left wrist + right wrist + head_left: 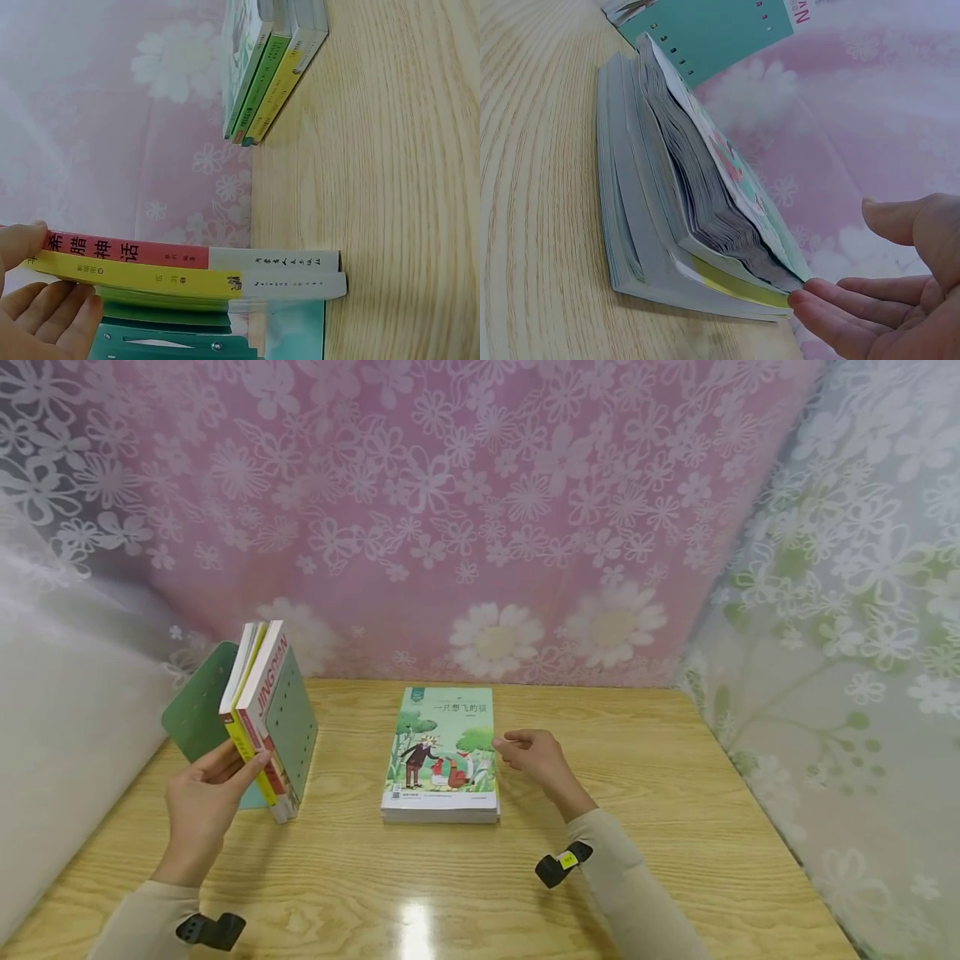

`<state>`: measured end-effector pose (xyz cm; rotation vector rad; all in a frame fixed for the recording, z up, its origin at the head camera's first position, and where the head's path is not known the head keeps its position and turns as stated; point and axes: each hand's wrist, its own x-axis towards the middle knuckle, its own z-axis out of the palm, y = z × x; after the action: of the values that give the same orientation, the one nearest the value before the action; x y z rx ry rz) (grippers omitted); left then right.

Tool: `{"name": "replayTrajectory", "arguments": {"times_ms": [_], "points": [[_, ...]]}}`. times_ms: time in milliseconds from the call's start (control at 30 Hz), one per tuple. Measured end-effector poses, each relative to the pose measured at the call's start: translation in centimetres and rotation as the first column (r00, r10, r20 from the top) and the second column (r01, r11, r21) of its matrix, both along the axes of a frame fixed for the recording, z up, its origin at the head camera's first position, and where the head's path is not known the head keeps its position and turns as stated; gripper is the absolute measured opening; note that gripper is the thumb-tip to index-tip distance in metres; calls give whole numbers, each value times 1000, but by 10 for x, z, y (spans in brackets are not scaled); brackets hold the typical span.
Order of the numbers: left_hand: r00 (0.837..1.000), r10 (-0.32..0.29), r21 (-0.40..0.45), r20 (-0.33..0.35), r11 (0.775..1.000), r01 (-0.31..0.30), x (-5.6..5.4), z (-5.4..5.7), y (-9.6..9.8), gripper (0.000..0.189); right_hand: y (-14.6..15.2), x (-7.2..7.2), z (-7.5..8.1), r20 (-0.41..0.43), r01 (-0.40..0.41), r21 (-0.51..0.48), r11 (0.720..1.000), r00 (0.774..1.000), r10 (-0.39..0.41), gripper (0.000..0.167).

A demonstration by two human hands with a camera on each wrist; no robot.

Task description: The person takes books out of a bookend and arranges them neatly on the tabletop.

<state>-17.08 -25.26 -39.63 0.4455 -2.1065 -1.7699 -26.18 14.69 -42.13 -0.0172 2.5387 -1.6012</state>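
My left hand (198, 797) pinches two upright books at the left, thumb on the red-spined book (135, 250) and fingers along the yellow-spined book (150, 277). These stand between the plates of a green metal bookend (197, 697). In the middle lies a stack of several books, topped by a green picture-cover book (450, 727) with animals on it. At the stack's right side is my right hand (536, 760). In the right wrist view its fingertips (810, 296) are right at the corner of the pages, the thumb spread apart from them.
The wooden table (600, 760) carries the books and bookend. A pink flowered cloth (480, 527) hangs along the back edge, and a pale flowered cloth (855, 693) stands at the right. Black bands (213, 931) sit on both wrists.
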Motion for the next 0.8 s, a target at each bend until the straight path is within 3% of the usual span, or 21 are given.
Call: {"name": "replayTrajectory", "arguments": {"times_ms": [333,567,700,800], "points": [[1000,18,-178,-20,984,-22,4,0,1,51,0,1,0,-35,-6,-17,1000,999,6,51],[992,101,-291,-74,949,-118,10,-1,7,36,0,1,-2,-58,-19,-62,998,998,15,59],[985,130,-332,-110,929,-160,8,-3,7,30,-2,2,0,-109,-101,-147,984,990,86,58],[988,114,-343,-109,928,-145,5,-5,5,32,-5,3,0,-130,-183,-218,958,979,158,54]]}}
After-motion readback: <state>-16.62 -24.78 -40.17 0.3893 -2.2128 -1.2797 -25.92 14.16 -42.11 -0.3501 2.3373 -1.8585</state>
